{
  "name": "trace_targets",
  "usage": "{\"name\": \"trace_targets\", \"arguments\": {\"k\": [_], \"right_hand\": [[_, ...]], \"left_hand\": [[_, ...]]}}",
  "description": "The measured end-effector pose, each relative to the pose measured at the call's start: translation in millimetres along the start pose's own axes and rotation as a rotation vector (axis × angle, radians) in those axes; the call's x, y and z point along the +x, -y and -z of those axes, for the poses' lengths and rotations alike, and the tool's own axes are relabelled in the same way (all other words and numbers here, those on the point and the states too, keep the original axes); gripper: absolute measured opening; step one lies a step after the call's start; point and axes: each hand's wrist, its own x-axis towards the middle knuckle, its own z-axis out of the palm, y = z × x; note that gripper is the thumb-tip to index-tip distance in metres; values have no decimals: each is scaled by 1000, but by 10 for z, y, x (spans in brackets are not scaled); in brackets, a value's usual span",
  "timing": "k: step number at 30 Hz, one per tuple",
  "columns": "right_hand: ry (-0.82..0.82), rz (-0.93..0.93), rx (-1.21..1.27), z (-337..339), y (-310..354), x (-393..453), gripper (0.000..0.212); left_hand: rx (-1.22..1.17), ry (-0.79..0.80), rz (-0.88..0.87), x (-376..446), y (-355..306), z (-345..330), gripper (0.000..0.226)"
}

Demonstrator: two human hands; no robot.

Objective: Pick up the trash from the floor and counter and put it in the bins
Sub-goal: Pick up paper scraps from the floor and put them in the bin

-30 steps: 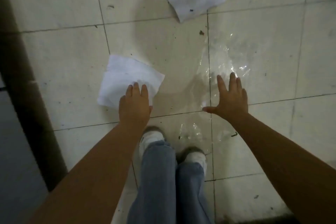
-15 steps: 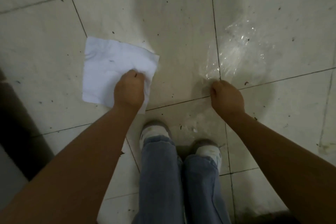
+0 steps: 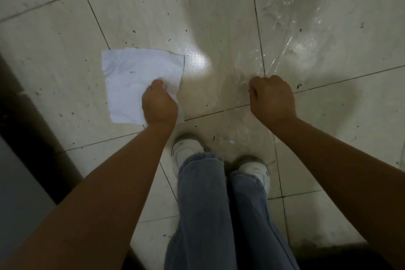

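Left hand (image 3: 159, 103) grips creased white paper (image 3: 133, 81); right hand (image 3: 272, 97) pinches crinkled clear plastic (image 3: 291, 35)

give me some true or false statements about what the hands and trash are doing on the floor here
1. The left hand is closed on a white paper napkin. True.
2. The right hand is spread flat and open on the tile floor. False: it is a closed fist gripping the clear plastic sheet.
3. The napkin is crumpled into a tight ball. False: it is mostly spread flat, bunched only at the hand.
4. The person's white shoes stand between the two arms. True.
5. A bin stands beside the napkin. False: no bin is in view.
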Motion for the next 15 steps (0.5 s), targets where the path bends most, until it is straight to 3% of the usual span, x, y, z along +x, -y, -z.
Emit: {"name": "trace_targets", "arguments": {"k": [4, 7, 9, 15], "right_hand": [[193, -113, -27, 507, 108, -128, 39], [326, -210, -12, 1158, 212, -203, 59], [326, -270, 65, 1654, 254, -245, 56], [118, -387, 262, 3494, 191, -408, 42]], "left_hand": [[-10, 53, 16, -194, -303, 346, 13], [150, 90, -304, -463, -683, 787, 23], [176, 66, -518, -624, -1023, 1114, 28], [261, 295, -619, -1248, -2479, 2280, 32]]}}
